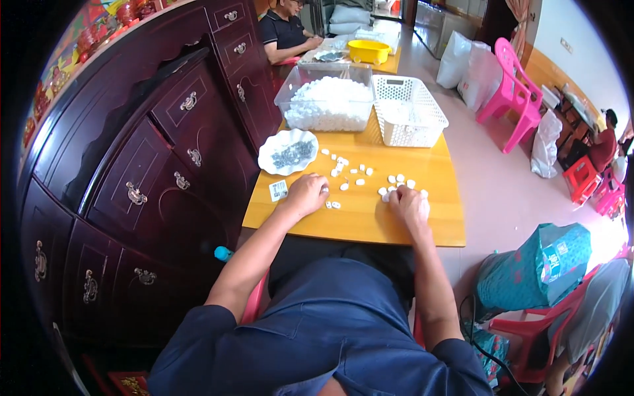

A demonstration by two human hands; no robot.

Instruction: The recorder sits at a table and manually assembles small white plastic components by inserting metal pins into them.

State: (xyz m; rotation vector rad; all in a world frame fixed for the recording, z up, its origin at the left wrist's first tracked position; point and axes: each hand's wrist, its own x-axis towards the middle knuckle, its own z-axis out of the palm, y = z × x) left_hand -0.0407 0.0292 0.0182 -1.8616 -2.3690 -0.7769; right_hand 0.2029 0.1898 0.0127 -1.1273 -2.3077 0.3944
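Observation:
Small white plastic-looking pieces [360, 181] lie scattered over the yellow wooden table [356, 228]. My left hand [308, 195] is closed above the table's left half, thumb and fingers together; a bit of white shows at the fingertips, too small to name. Just below those fingertips rest two white pieces [333, 205] side by side. Over on the right, my right hand [411, 206] points its bent fingers down into a cluster of white round pieces [400, 179]; its grip is partly hidden. A scalloped white dish [267, 158] of small dark parts stands beyond my left hand, near a square printed card [279, 191].
A clear bin [284, 99] heaped with white pieces and a white perforated basket [416, 135] stand at the table's far end. Dark drawers [132, 191] line the left. Behind, a person [284, 33] sits by a yellow tub [368, 51]. A teal bag [528, 270] stands right.

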